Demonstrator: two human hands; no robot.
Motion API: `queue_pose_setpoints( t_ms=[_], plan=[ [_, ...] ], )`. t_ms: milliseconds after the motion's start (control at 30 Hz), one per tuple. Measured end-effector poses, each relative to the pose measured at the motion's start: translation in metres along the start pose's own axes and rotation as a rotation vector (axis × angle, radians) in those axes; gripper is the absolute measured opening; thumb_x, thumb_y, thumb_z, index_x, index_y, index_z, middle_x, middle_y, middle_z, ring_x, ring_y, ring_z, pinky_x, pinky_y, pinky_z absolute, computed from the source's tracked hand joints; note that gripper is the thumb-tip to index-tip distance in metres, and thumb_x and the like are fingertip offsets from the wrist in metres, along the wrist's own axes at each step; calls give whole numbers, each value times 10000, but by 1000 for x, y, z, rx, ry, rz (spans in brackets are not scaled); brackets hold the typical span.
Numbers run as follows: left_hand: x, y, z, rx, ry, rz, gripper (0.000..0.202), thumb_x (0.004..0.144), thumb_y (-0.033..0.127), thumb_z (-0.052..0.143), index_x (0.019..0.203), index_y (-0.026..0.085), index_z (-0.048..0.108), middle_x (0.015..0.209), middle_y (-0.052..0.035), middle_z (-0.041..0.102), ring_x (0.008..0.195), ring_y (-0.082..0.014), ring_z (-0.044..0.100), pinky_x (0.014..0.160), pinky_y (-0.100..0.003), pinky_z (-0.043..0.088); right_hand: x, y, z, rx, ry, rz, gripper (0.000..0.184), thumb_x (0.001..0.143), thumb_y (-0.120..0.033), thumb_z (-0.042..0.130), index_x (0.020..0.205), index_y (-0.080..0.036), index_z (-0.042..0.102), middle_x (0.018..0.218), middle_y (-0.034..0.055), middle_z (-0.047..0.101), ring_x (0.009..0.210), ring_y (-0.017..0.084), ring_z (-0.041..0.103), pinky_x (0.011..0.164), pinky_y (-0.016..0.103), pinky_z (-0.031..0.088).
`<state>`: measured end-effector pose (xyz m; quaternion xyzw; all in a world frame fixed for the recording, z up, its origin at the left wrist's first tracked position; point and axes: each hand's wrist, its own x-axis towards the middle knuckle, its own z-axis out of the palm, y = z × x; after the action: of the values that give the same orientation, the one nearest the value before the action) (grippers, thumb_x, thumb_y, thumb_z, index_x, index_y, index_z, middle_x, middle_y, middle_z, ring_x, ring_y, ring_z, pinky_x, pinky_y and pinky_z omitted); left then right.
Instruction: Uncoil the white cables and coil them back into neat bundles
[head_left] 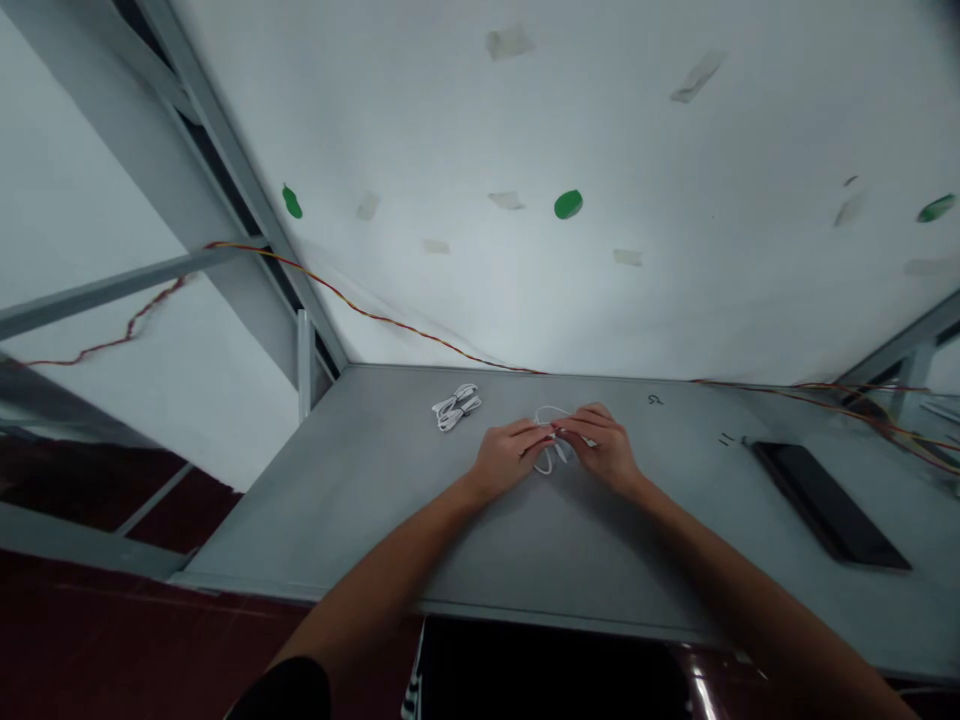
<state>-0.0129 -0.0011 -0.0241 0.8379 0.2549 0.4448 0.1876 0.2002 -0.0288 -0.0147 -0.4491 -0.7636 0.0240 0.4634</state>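
Note:
Over the middle of the grey table, my two hands meet at a thin white cable. My left hand pinches it from the left, fingertips pressed together. From the other side, my right hand grips the same cable, its thumb and fingers closed near the left fingertips. Loops of the cable show above and below the fingers; the part between the fingertips is mostly hidden. Left of my hands lies a bundled white cable, folded and tied at its middle.
A dark flat tablet-like device lies at the right of the table. Small dark bits sit beside it. A red-yellow twisted wire runs along the white back wall. A metal frame stands at the left.

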Motion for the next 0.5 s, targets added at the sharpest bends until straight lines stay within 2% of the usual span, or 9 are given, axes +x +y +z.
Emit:
queue_pose_setpoints(
  t_ms=[100,200,333,500],
  plan=[
    [0,1,-1,37,40,42,282,1059,371,594,1162,206,798,991,-80,787,849,-154,738,801,-253,591,2,-1,-4,14,40,37,164,975,-375,706,968,-302,854,856,40,806,783,214,691,805,393,581],
    [3,3,-4,72,47,23,286,1079,350,549,1177,218,783,1032,-78,774,876,-150,732,800,-249,587,3,-3,-6,98,30,84,152,967,-361,715,994,-305,853,878,40,812,756,205,724,758,366,603],
    [4,1,-8,196,-22,-1,306,1097,327,492,1129,210,773,1032,-81,767,901,-160,729,787,-256,578,1,-5,-5,162,-15,126,175,961,-401,711,1026,-311,846,975,47,824,863,226,778,810,369,631],
    [-2,-6,-6,285,-128,-6,291,1094,312,495,1155,229,767,1026,-59,770,891,-155,734,761,-238,560,-2,-8,-1,153,-44,236,236,920,-490,729,977,-282,827,924,48,821,776,223,770,762,367,632]
  ],
)
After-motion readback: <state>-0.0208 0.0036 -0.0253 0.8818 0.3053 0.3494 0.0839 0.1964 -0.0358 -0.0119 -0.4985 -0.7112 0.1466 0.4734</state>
